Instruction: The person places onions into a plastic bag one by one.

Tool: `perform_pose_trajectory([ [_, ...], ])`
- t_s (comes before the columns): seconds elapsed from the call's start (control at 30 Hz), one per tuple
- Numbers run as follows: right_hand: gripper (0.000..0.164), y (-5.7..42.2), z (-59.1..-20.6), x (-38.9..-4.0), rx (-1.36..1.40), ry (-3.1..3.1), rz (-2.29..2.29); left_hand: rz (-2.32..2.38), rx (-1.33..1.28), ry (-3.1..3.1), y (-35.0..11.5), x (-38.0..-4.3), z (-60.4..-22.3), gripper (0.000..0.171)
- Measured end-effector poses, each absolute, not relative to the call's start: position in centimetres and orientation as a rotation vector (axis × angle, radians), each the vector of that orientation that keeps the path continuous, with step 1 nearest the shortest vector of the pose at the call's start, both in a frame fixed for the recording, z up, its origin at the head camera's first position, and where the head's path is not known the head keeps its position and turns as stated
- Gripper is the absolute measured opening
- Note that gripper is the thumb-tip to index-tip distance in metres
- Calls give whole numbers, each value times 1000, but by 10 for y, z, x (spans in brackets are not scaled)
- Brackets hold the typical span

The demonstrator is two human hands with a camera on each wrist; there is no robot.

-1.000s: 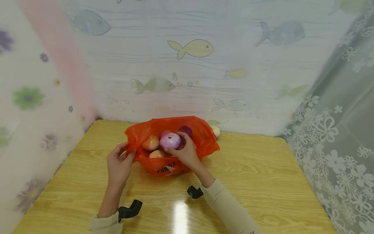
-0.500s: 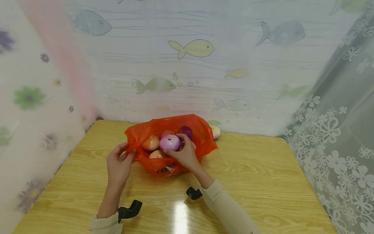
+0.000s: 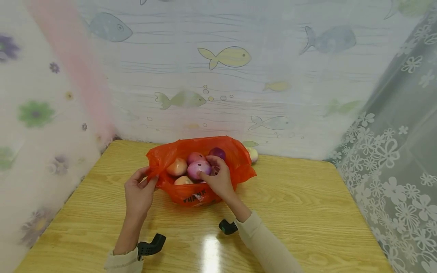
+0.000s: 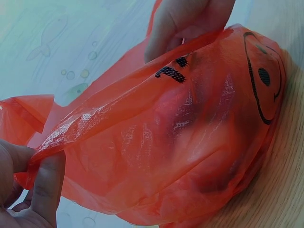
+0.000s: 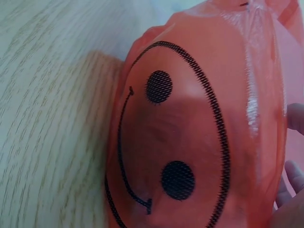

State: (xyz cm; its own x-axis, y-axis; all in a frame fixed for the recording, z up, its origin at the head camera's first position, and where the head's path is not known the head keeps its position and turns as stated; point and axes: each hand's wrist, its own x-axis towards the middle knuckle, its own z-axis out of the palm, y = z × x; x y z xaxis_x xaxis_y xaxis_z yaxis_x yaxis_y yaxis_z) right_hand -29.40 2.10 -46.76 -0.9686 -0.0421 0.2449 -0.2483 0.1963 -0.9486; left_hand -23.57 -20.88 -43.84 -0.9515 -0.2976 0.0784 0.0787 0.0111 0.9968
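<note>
A red plastic bag [image 3: 186, 193] with black lettering and a smiley face stands mouth-up on the table. My left hand [image 3: 140, 191] pinches its left rim between thumb and fingers; the left wrist view shows the bunched film in that pinch. Inside the bag, my right hand [image 3: 218, 178] holds a light purple onion [image 3: 196, 170] by its right side, thumb in front and fingers behind. Around it lie orange-tan round pieces [image 3: 176, 167], a pinkish-red one [image 3: 195, 157] and a dark purple one [image 3: 217, 152]. In the right wrist view the bag wall hides most of the hand.
Behind the bag's right side a pale round piece [image 3: 253, 154] rests on the wooden table [image 3: 290, 212]. A fish-patterned wall covering borders the back, and a flowered sheer curtain [image 3: 392, 182] hangs along the right edge.
My right hand has brought the purple onion slightly lower into the bag, and its thumb now lies further over the onion's front. My left hand keeps its pinch on the rim.
</note>
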Motion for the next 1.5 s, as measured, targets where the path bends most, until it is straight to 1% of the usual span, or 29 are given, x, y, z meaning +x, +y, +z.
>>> perform_pose_trajectory([
  [0.4,40,44,-445,-269,529,-1945,1936,-2021,251,-2009,-212,-236,-437,29],
  [0.57,29,63,-433,-256,635,-1747,1939,-2020,261,-1999,-215,-237,-439,29],
  [0.7,18,86,-431,-250,650,-1617,1905,-2034,268,-1975,-216,-238,-441,28],
  [0.83,17,113,-435,-249,589,-1542,1907,-2041,269,-1969,-217,-239,-442,27],
  [1.0,19,147,-453,-257,469,-1549,1890,-2050,275,-1955,-218,-239,-442,27],
  [1.2,11,183,-481,-278,182,-1763,1795,-2023,290,-1986,-220,-239,-443,30],
  [1.33,20,201,-489,-290,30,-1966,1769,-2010,296,-2017,-221,-239,-443,31],
  [1.43,28,211,-493,-301,-26,-2132,1735,-2013,297,-2010,-220,-239,-443,30],
  [1.5,30,217,-500,-312,-40,-2235,1685,-2018,298,-1993,-218,-239,-443,29],
])
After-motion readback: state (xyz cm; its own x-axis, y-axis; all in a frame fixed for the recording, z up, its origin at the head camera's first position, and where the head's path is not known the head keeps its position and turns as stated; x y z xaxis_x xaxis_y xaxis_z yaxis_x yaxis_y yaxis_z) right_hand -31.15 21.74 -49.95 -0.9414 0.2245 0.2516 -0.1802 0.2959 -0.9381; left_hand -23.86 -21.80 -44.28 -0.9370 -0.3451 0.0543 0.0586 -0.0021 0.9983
